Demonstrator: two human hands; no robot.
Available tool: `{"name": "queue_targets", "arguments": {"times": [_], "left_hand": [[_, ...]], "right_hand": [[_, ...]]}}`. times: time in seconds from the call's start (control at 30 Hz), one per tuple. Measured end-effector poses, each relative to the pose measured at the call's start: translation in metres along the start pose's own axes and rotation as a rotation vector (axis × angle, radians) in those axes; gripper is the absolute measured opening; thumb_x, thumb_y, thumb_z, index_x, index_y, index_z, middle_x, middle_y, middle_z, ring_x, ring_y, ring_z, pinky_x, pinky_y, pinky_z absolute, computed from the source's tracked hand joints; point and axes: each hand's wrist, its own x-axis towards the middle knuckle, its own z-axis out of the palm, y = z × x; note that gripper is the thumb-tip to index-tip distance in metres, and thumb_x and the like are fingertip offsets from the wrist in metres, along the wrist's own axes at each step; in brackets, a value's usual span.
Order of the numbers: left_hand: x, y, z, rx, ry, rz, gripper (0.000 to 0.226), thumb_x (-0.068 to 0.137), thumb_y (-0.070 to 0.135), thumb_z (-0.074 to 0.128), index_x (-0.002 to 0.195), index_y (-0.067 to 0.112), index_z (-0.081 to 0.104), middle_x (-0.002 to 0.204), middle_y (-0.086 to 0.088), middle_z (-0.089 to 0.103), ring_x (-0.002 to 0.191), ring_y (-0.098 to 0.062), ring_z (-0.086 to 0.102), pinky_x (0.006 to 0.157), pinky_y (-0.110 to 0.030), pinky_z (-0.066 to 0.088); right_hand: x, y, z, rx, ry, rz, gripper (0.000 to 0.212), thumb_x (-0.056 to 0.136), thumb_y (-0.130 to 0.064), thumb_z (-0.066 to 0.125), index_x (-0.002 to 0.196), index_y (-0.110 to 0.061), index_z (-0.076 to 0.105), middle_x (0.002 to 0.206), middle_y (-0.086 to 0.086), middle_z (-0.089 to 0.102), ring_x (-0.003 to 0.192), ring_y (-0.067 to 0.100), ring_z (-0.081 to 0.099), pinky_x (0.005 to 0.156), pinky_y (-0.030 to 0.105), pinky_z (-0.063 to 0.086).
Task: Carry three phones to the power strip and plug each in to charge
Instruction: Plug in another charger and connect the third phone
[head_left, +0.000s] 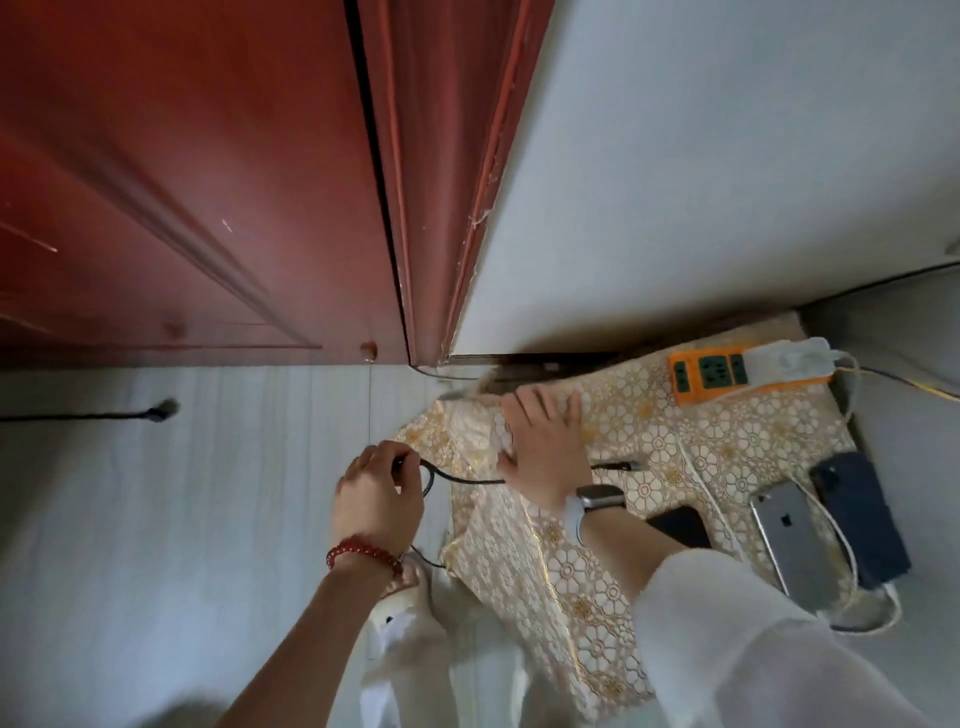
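Note:
An orange power strip (717, 375) lies at the far right of a small table under a gold-patterned cloth (727, 441), with a white adapter (789, 358) plugged into it. Three phones lie at the table's right: a black one (680, 525) partly behind my right forearm, a silver one (789, 540), and a dark blue one (860, 514). A white cable (696, 467) runs among them. My left hand (376, 493) grips a black cable (467, 479) left of the table. My right hand (543, 441) rests flat on the cloth over that cable, whose plug end (618, 466) lies beyond it.
A red-brown wooden door (197, 182) and its frame stand ahead, a pale wall (727, 156) to the right. A black cord (83, 415) lies on the light floor at left. White trouser legs and a slipper show below.

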Motion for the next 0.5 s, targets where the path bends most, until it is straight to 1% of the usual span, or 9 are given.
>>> {"name": "queue_targets", "arguments": {"times": [0.17, 0.27, 0.37, 0.43, 0.5], "left_hand": [[-0.005, -0.017, -0.014, 0.007, -0.069, -0.03, 0.012, 0.085, 0.013, 0.051, 0.081, 0.011, 0.063, 0.08, -0.004, 0.064, 0.07, -0.02, 0.055, 0.063, -0.028, 0.045], [-0.006, -0.025, -0.019, 0.011, -0.075, -0.041, 0.013, 0.085, 0.013, 0.051, 0.081, 0.011, 0.063, 0.081, -0.005, 0.065, 0.069, -0.02, 0.055, 0.063, -0.027, 0.045], [-0.004, -0.028, -0.022, 0.002, -0.049, -0.07, 0.014, 0.085, 0.012, 0.049, 0.082, 0.01, 0.063, 0.083, -0.008, 0.064, 0.069, -0.023, 0.055, 0.065, -0.034, 0.049], [-0.001, -0.03, -0.024, 0.002, 0.0, -0.119, 0.015, 0.086, 0.013, 0.047, 0.084, 0.01, 0.062, 0.086, -0.009, 0.063, 0.075, -0.03, 0.057, 0.07, -0.041, 0.05], [0.001, -0.037, -0.025, 0.02, 0.06, -0.158, 0.016, 0.087, 0.013, 0.046, 0.086, 0.009, 0.061, 0.089, -0.012, 0.063, 0.08, -0.034, 0.057, 0.075, -0.044, 0.049]], "right_hand": [[-0.036, -0.016, 0.012, 0.03, -0.008, -0.06, 0.055, 0.078, -0.032, 0.057, 0.129, -0.021, 0.038, 0.135, -0.001, 0.042, 0.134, 0.023, 0.031, 0.114, 0.057, 0.006], [-0.042, -0.02, 0.013, 0.041, 0.003, -0.052, 0.049, 0.079, -0.033, 0.054, 0.125, -0.019, 0.043, 0.131, 0.001, 0.047, 0.131, 0.024, 0.037, 0.114, 0.059, 0.013], [-0.039, -0.029, 0.008, 0.042, 0.037, 0.017, 0.035, 0.084, -0.031, 0.043, 0.115, -0.017, 0.051, 0.121, 0.0, 0.054, 0.122, 0.022, 0.045, 0.113, 0.058, 0.017], [-0.031, -0.041, 0.004, 0.008, 0.009, 0.086, 0.031, 0.087, -0.03, 0.039, 0.108, -0.014, 0.054, 0.114, 0.002, 0.057, 0.117, 0.024, 0.048, 0.113, 0.056, 0.016], [-0.022, -0.056, 0.001, 0.01, -0.028, 0.172, 0.029, 0.088, -0.029, 0.037, 0.104, -0.012, 0.055, 0.111, 0.003, 0.058, 0.114, 0.025, 0.048, 0.113, 0.055, 0.016]]}}
